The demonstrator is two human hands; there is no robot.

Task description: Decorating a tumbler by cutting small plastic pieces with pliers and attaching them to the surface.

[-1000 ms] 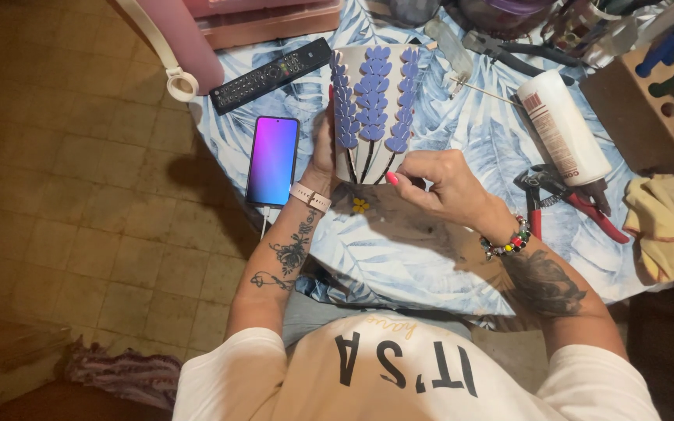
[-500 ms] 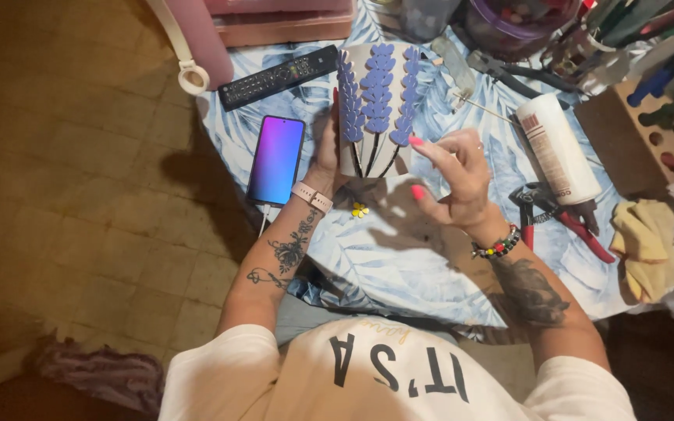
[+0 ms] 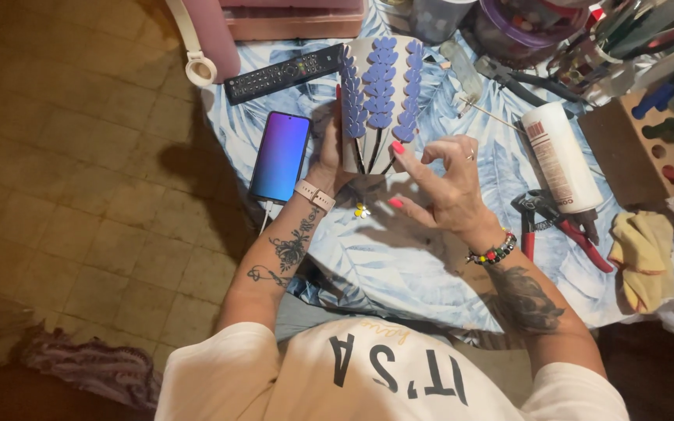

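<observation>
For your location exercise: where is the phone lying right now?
In the head view, the phone lies on the table's left edge, just below the black remote and beside the left hand.

We see a table (image 3: 399, 265) covered in a pale blue leaf-print cloth. On it, at ten o'clock, lies a black remote control (image 3: 284, 72), with a smartphone (image 3: 280, 156) showing a purple-blue screen at nine. At two o'clock lies a white glue bottle (image 3: 562, 156); red-handled pliers (image 3: 559, 226) and a yellow rag (image 3: 649, 253) lie at three. A tiny yellow-centred flower piece (image 3: 362, 210) sits near the centre
</observation>
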